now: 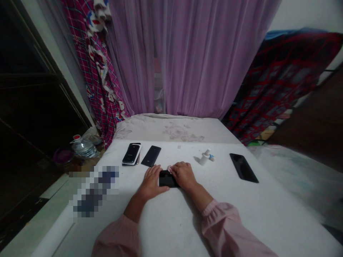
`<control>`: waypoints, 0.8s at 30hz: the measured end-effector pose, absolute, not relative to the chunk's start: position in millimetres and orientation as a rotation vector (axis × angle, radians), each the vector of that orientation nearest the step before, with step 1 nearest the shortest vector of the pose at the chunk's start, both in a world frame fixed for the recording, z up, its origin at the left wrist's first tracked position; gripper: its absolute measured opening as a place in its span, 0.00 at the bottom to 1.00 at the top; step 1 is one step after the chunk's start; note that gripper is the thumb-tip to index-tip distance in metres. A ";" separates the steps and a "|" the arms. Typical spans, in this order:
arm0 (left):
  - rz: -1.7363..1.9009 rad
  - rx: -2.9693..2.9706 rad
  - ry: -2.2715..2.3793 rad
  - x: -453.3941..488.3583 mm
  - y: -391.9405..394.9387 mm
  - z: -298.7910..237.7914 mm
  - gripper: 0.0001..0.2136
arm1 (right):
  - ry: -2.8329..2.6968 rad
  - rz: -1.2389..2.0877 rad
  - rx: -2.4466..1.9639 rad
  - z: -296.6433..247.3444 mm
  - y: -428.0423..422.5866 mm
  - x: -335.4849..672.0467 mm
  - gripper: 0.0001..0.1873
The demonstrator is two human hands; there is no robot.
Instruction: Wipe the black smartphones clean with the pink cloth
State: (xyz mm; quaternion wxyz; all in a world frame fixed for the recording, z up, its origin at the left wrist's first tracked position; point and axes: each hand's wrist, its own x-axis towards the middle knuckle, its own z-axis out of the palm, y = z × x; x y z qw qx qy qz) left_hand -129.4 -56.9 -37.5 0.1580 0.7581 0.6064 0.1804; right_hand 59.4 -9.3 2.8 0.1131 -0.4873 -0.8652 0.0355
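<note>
A black smartphone [166, 179] lies sideways on the white tabletop, its dark face up. Around its left end is my left hand [151, 182], with the thumb along the near edge and the fingers at the far edge. My right hand [184, 175] is closed on a small pale pink cloth or tissue [169, 168] and rests over the phone's right part, which it hides. Most of the cloth is under my fingers. Beyond my right hand stands a small white spray bottle [205, 157], with a little blue-and-white item [211, 157] beside it.
Several stacked phones [131, 154] lie at the back left, beside a single dark phone [151, 156]. Another black phone or small tablet [243, 167] lies to the right. A pixelated patch [96, 192] covers something at the left edge. A water jug [83, 146] stands on the left, below the tabletop.
</note>
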 end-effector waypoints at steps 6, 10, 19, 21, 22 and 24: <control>0.546 2.177 1.730 -129.9 -56.1 -40.0 0.35 | -2.449 0.085 -1.558 0.5 -7.5 108.2 0.19; 0.535 2.191 1.734 -130.7 -55.8 -43.2 0.35 | -2.315 0.080 -1.667 -7.1 -9.7 122.6 0.18; 0.537 2.202 1.771 -128.4 -58.0 -43.3 0.35 | -2.085 -0.029 -1.857 -15.9 -35.2 110.2 0.14; 0.513 2.194 1.776 -128.1 -58.3 -40.8 0.35 | -2.077 -0.046 -1.852 -17.6 -43.4 112.7 0.14; 0.502 2.191 1.776 -128.1 -58.4 -39.8 0.35 | -2.079 -0.054 -1.841 -18.8 -47.8 114.4 0.14; 0.493 2.192 1.775 -128.2 -58.4 -38.8 0.35 | -2.097 -0.066 -1.808 -21.6 -57.2 118.0 0.14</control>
